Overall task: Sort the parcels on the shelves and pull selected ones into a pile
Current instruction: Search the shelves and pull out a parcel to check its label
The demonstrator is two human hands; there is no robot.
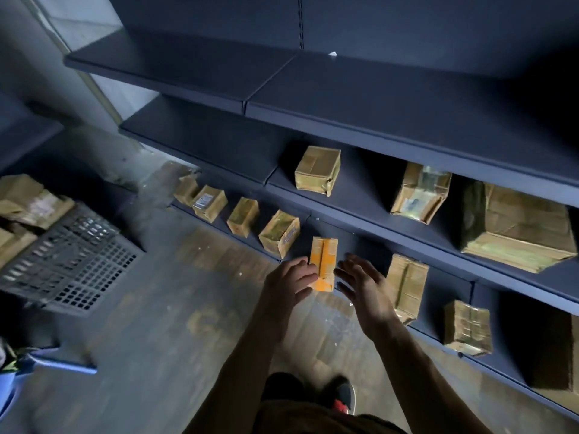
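Step in hand: you're selecting one parcel from the bottom row; it is not yet off the shelf.
Orange parcel: stands on end at the front edge of the lowest shelf, between a brown parcel on its left and a taller parcel on its right.
Left grip: fingers curled onto the orange parcel's left edge, holding it.
Right grip: wide, fingers spread, just beside the right edge; I cannot tell if it touches.
Next move: close your right grip on that side, then draw the parcel straight toward you, clear of its neighbours.
Pile: probably belongs near the black crate on the floor to your left.
Watch: the parcel is tall and narrow, so a one-sided pull may tip it.
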